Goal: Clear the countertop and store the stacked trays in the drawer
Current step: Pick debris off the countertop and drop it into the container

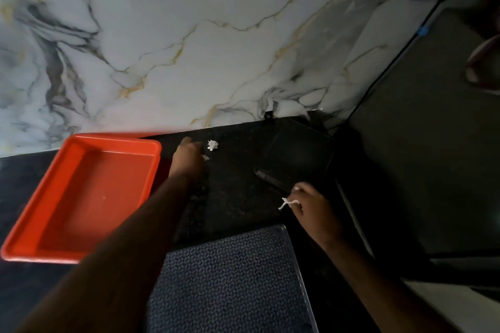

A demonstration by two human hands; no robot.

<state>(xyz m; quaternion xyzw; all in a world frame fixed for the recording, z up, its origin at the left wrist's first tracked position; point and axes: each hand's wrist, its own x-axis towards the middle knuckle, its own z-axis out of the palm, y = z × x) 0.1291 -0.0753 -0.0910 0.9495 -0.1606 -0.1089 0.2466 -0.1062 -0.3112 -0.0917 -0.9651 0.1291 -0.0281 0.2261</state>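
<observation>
An orange tray (81,192) lies tilted on the black countertop (232,197) at the left. A dark tray (295,159) sits at the back right, hard to make out. My left hand (189,157) reaches across the counter with a small white scrap at its fingertips. Just beyond it lies a crumpled white paper bit (212,145). My right hand (311,205) hovers near the dark tray's front edge, pinching a thin white paper scrap (287,203).
A marble backsplash (189,35) rises behind the counter. A blue patterned mat (230,284) lies at the near edge between my arms. The counter ends at the right, where a dark floor (422,143) and a foot in a sandal (484,62) show.
</observation>
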